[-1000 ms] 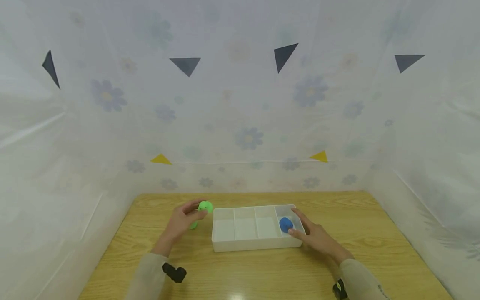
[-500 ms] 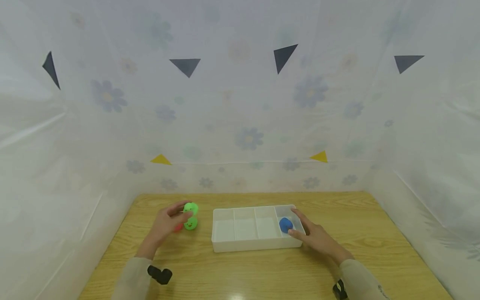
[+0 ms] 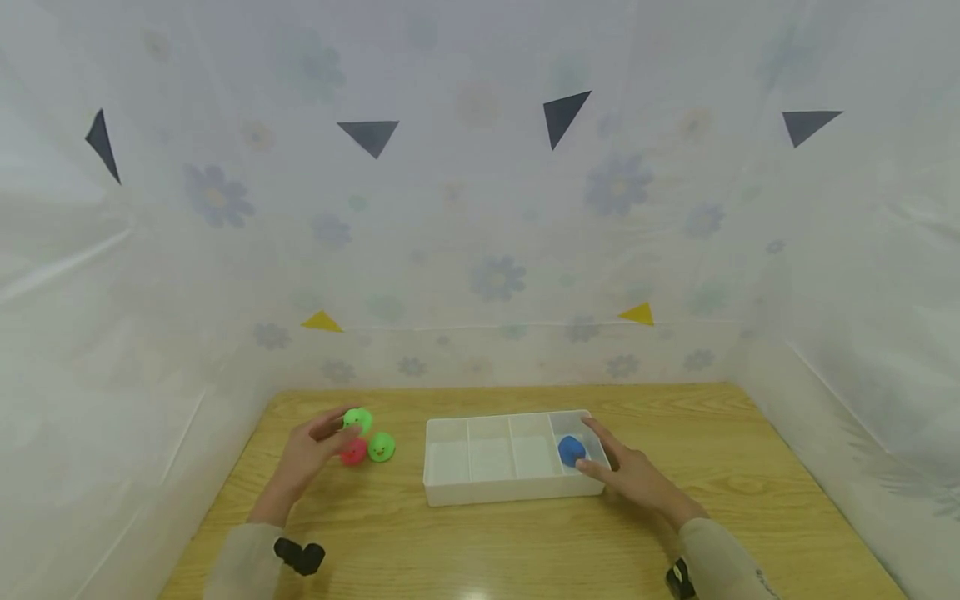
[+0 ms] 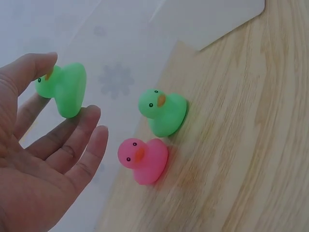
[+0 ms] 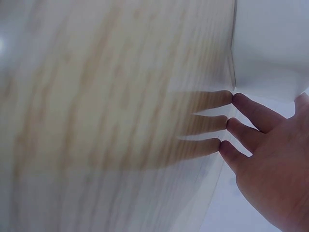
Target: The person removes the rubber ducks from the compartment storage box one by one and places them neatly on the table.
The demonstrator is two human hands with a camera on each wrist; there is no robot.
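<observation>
In the head view my left hand pinches a green rubber duck between thumb and fingers, above the table. The left wrist view shows that held duck tilted, its beak at the thumb. Below it, a second green duck and a pink duck stand side by side on the wood. My right hand rests at the right end of a white tray, thumb and forefinger spread at its rim. In the right wrist view its other fingertips touch the table.
The tray has several compartments in a row; a blue rounded thing lies in the rightmost one, near my right thumb. The wooden table ends at a pale flowered sheet behind, and similar sheeting stands at both sides.
My left hand has carried the green duck leftward, away from the tray, to above the pink duck. The pink duck has come into sight. The right hand and the tray have stayed put.
</observation>
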